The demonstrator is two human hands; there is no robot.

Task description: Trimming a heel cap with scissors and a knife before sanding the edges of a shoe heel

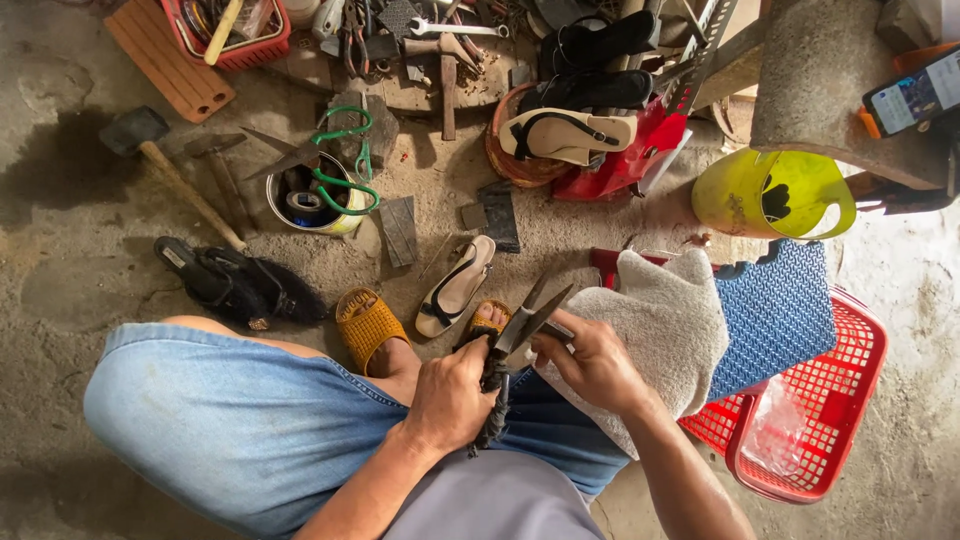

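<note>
My left hand [450, 398] grips the dark wrapped handles of a pair of metal shears [524, 322], whose blades point up and away and stand slightly apart. My right hand [592, 362] rests against the shears near the pivot, its fingers curled over the blade's right side. Both hands sit above my lap, over blue denim shorts. A grey towel [668, 325] lies on my right thigh under the right hand. A beige slingback sandal [456, 288] lies on the floor just beyond the shears.
A red plastic basket [838, 400] with a blue mat [775, 310] stands at right. Black sandals [235, 285], a hammer [165, 165], a tin with green scissors [320, 190], a yellow jug [770, 193] and several tools lie on the concrete floor ahead.
</note>
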